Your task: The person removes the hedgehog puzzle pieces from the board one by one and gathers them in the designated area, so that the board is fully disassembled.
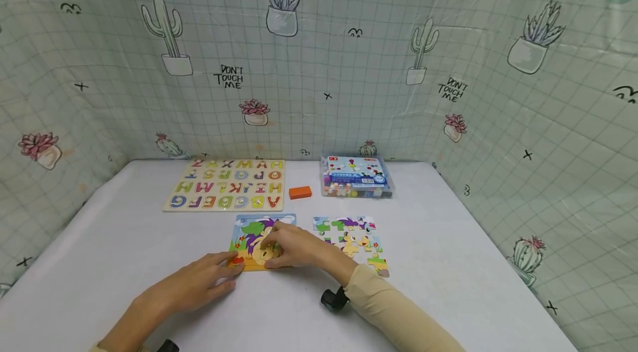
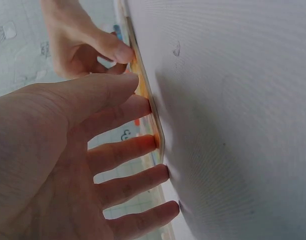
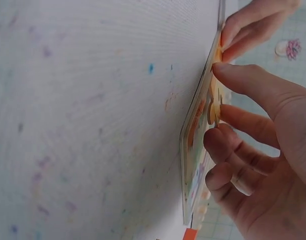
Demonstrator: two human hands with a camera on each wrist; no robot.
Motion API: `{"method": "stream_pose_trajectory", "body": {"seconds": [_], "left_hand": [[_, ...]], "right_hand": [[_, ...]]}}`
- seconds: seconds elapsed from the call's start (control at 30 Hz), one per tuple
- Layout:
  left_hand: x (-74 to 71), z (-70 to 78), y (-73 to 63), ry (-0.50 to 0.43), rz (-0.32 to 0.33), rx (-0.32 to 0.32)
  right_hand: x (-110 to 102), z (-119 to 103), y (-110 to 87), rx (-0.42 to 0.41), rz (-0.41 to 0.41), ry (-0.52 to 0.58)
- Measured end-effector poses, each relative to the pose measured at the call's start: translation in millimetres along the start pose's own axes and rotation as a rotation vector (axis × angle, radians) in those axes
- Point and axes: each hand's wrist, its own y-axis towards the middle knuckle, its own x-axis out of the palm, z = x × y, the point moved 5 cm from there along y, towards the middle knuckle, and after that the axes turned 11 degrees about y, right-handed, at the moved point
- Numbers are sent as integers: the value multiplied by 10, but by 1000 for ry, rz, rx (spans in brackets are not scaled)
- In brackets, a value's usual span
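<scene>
A jigsaw board [image 1: 240,230] with a purple-spined hedgehog picture lies flat in front of me. My left hand [image 1: 194,283] is at its near left corner, fingers extended and a couple of fingertips resting on the board, as the left wrist view shows. Over the lower right of the picture, my right hand [image 1: 296,244] bends its thumb and index finger round a yellow puzzle piece [image 3: 211,112], which sticks up a little from the board. The right thumb [image 3: 233,75] is at the near edge. Part of the picture is hidden under this hand.
Several loose puzzle pieces [image 1: 349,249] lie right of the board, partly behind the right forearm. Behind stand a wooden letter board [image 1: 239,210], an orange block [image 1: 300,192] and a clear plastic box [image 1: 356,175] of colourful parts. A patterned curtain [image 1: 319,64] surrounds the white table [image 1: 448,263].
</scene>
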Motion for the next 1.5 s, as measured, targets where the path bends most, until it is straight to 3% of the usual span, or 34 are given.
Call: {"method": "stream_pose_trajectory", "body": {"seconds": [0.47,1.0,1.2,1.5], "left_hand": [[19,-2,7,19,0,-17],[18,1,8,10,8,-20],[26,7,9,20,4,-28],[17,14,-9,22,0,-41]], "right_hand": [[-7,-6,30,49,-40,-10],[-17,-6,-13,19,-23,-80],[-137,87,-172,25,-1,-58],[-377,387,-643,17,26,-26]]}}
